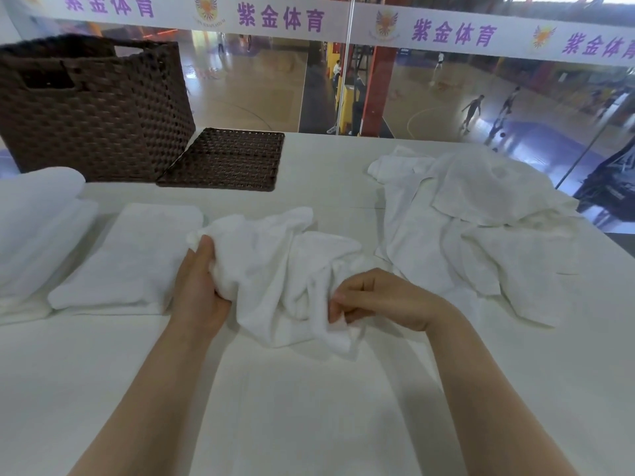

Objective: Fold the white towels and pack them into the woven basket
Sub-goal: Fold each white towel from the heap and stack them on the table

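A crumpled white towel point(275, 266) lies in the middle of the white table point(309, 407). My left hand point(199, 290) grips its left side, fingers curled into the cloth. My right hand point(374, 297) pinches a fold at its lower right edge. A folded towel point(127, 259) lies flat just left of my left hand. Farther left sits a thicker stack of folded towels point(37, 228). A loose heap of unfolded towels point(474, 221) spreads over the right side. The dark brown woven basket point(92, 108) stands at the back left.
The basket's flat woven lid point(226, 159) lies on the table beside it. A glass wall point(395, 91) runs behind the table's far edge, with a sports hall below. The table's right edge falls off near the towel heap.
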Demonstrator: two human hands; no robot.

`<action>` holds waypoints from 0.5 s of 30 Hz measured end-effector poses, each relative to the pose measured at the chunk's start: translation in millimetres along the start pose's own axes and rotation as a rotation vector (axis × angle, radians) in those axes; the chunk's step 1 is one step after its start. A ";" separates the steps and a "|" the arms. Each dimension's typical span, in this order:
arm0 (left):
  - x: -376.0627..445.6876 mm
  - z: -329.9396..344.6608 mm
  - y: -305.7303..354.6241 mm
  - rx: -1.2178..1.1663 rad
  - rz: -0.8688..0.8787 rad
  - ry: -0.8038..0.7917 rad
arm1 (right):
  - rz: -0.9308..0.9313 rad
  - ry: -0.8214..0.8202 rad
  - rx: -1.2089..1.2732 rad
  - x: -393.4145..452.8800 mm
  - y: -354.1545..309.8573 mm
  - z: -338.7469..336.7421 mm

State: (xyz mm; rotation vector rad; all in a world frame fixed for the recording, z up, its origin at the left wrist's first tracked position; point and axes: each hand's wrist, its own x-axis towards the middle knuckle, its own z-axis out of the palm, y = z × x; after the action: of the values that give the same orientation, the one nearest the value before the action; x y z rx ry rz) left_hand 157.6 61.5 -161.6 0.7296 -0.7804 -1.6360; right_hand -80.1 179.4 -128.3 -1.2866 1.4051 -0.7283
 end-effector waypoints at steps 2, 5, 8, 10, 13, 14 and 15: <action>-3.4 5.0 0.3 0.089 0.003 -0.013 | 0.040 0.227 -0.010 8.1 -3.6 -11.0; -6.6 9.1 0.6 0.129 -0.051 0.005 | 0.041 0.702 -0.311 34.7 -2.4 -32.9; -9.0 11.8 2.6 0.083 -0.136 0.020 | -0.027 0.743 -0.494 72.6 -10.4 -46.6; -12.1 16.1 5.0 0.086 -0.141 0.014 | -0.124 0.613 -0.492 100.2 -20.8 -48.9; -15.7 19.4 9.0 0.126 -0.090 0.034 | -0.189 0.331 -0.522 130.4 -33.4 -39.6; -16.2 19.5 12.0 0.146 -0.065 0.026 | -0.198 0.254 -0.561 139.0 -35.1 -36.5; -16.0 18.5 14.5 0.169 -0.045 0.022 | -0.206 0.196 -0.590 147.3 -35.9 -34.6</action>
State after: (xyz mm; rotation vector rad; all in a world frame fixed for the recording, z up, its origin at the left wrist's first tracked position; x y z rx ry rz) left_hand 154.0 77.1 -138.1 0.8883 -0.9005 -1.6127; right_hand -82.9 23.9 -128.4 -1.8782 1.7401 -0.6052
